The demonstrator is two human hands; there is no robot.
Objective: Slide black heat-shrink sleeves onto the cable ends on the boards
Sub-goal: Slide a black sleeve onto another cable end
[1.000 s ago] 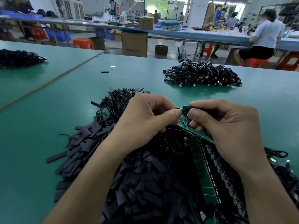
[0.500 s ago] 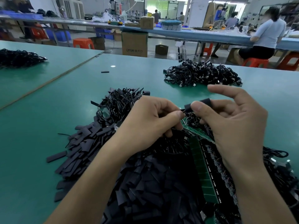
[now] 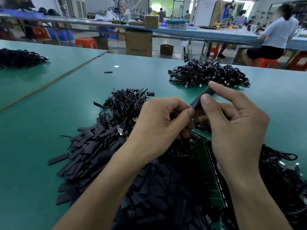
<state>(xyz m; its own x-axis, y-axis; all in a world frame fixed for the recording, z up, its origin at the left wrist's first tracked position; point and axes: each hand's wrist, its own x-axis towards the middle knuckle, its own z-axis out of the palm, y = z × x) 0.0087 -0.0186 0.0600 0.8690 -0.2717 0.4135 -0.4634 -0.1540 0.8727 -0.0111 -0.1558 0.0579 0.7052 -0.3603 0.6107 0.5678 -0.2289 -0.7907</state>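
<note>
Nearest you, a heap of flat black heat-shrink sleeves [image 3: 149, 196] covers the green surface [image 3: 49, 122] beside a long green strip of circuit boards [image 3: 209, 171]. Above it, your left hand [image 3: 159, 127] curls thumb to forefinger; what it pinches is hidden. Your right hand [image 3: 232, 127] pinches one black tubular sleeve [image 3: 201, 98] between thumb and forefinger. Its long axis slants up to the right, and its lower mouth points at your left thumb. Beyond lie coiled black cables [image 3: 209, 74].

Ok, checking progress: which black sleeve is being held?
The sleeve pinched in the right hand; the rest lie in the heap on the table.
</note>
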